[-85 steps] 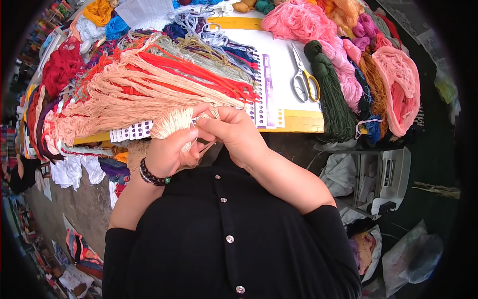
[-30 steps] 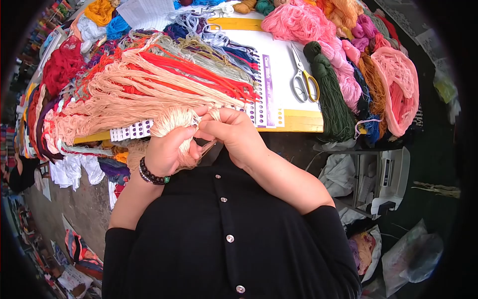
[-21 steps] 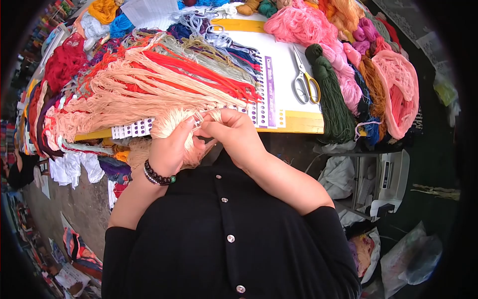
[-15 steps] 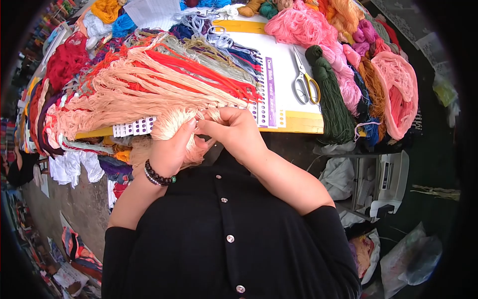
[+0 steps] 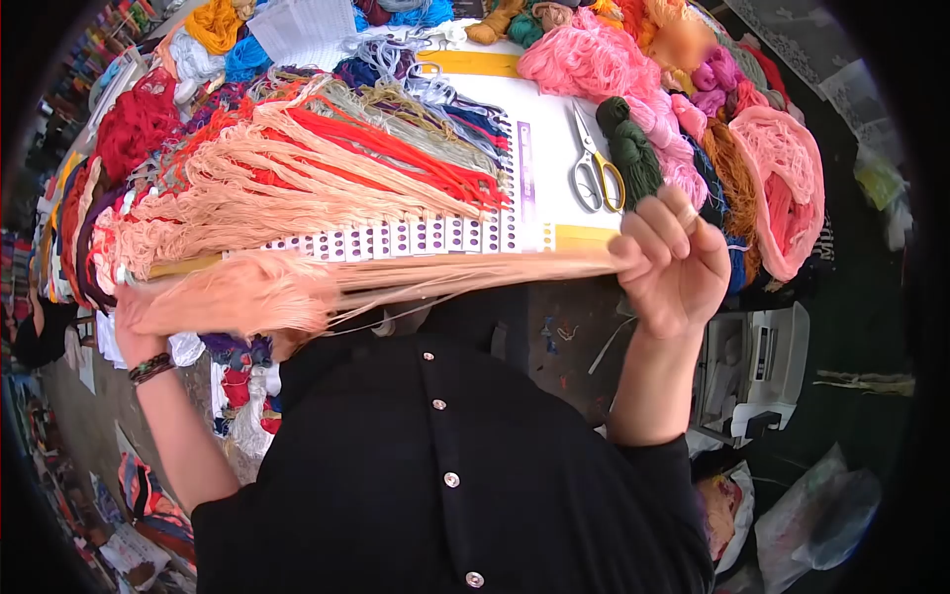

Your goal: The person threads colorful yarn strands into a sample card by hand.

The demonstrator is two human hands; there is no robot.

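A bundle of peach thread (image 5: 267,294) stretches between my two hands, along the near edge of the table. My left hand (image 5: 139,315), at the far left, is closed on the thick end, its fingers partly hidden by the strands. Over at the right, my right hand (image 5: 678,262) pinches the thin, taut end. Just beyond the bundle lie white cards with punched holes (image 5: 416,237), with peach thread (image 5: 228,188) and red thread (image 5: 396,148) hanging from such cards. Scissors with grey and yellow handles (image 5: 597,178) rest on the board beyond my right hand.
Piled skeins surround the board: pink thread (image 5: 594,59), dark green thread (image 5: 629,148), a pink coil (image 5: 782,193) at right and crimson thread (image 5: 139,119) at left. A white paper sheet (image 5: 305,35) lies at the back. A white machine (image 5: 767,366) stands low at right, near plastic bags (image 5: 816,515).
My hands were close together on the peach bundle near the cards. They have moved wide apart, left hand leftward and right hand rightward, drawing the thread out straight between them.
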